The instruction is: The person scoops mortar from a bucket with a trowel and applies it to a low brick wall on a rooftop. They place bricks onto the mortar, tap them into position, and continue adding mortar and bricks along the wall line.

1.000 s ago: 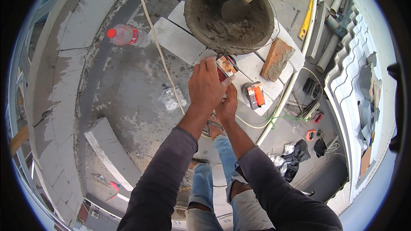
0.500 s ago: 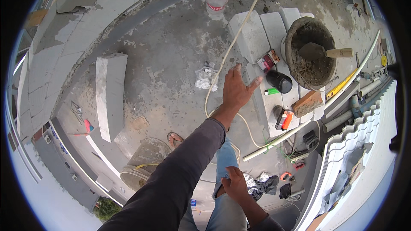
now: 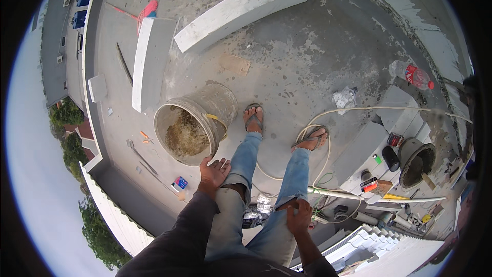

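My left hand (image 3: 214,173) is palm-up with its fingers apart, beside the rim of a large grey bucket (image 3: 226,103) and next to my left knee. Nothing lies in it. Inside the bucket is a murky brown mass (image 3: 185,132), wet or sandy; I cannot tell which. My right hand (image 3: 299,218) rests at my right knee, fingers curled in against the torn blue jeans (image 3: 293,174). Whether it pinches the cloth is hidden. A yellow-edged handle (image 3: 218,119) hangs on the bucket's side.
Long white blocks (image 3: 241,7) lie on the concrete floor ahead. To the right, a mortar tub (image 3: 410,161) with a trowel stands by pale blocks holding a black cylinder (image 3: 390,159). A cream hose (image 3: 353,109) loops around my right foot. Orange-handled pliers (image 3: 146,137) lie left.
My view has swung left, so the bucket is nearer the middle and the mortar tub farther right. My left hand has drawn back from near the blocks to beside the bucket. My right hand stays by the knee.
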The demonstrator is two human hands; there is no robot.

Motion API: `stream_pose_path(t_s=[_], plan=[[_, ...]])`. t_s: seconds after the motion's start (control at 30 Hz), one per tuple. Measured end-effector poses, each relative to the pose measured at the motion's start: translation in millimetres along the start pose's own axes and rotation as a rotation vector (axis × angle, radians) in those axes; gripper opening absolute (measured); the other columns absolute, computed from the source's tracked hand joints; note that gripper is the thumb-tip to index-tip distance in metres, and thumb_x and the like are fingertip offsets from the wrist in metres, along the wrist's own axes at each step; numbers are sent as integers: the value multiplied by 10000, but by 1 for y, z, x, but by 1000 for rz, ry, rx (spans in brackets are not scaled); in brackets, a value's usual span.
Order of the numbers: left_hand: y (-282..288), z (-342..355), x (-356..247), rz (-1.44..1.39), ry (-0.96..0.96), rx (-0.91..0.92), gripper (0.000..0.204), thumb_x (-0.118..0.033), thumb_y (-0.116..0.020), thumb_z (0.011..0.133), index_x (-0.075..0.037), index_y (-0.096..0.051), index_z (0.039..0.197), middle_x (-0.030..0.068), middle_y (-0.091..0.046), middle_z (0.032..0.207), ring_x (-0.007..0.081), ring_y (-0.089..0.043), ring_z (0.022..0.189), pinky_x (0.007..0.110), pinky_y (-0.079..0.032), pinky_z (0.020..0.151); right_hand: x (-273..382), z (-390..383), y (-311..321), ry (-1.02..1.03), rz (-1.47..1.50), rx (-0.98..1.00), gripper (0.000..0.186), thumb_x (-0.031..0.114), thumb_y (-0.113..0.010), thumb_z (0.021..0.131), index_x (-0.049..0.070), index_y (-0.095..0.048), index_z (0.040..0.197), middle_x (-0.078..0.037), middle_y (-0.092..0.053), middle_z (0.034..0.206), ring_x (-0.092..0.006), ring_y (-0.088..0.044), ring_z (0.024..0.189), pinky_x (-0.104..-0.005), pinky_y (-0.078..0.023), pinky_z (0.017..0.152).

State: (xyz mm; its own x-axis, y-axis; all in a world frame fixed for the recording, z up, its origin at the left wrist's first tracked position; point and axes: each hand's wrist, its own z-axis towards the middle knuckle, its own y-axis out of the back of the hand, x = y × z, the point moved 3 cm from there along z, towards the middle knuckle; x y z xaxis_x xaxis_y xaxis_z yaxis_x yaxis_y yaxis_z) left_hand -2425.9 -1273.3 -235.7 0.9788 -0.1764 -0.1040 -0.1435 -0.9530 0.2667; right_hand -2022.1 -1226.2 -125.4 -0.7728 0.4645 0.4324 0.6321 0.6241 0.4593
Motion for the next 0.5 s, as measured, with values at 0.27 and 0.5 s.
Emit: stream_pose_path(t_s=[0.27, 0.5], plan=[[-30, 23, -18, -497, -164, 3, 187, -62, -608, 919, 4, -605, 1094, 141, -645, 1132, 267, -648, 1045, 446, -538, 1073, 113, 32, 16, 292, -158, -54, 441, 149, -735, 840, -20, -606, 1227, -232, -641, 1210, -456, -591, 1149, -521, -480, 997], [-61, -57, -86, -416, -308, 30, 217, -81, -654, 900, -22, -549, 1080, 77, -579, 1006, 225, -615, 967, 472, -529, 1057, 336, 65, 7, 617, 96, 35, 355, 36, -705, 884, -10, -631, 1228, -196, -672, 1160, -336, -699, 1019, -408, -564, 897]])
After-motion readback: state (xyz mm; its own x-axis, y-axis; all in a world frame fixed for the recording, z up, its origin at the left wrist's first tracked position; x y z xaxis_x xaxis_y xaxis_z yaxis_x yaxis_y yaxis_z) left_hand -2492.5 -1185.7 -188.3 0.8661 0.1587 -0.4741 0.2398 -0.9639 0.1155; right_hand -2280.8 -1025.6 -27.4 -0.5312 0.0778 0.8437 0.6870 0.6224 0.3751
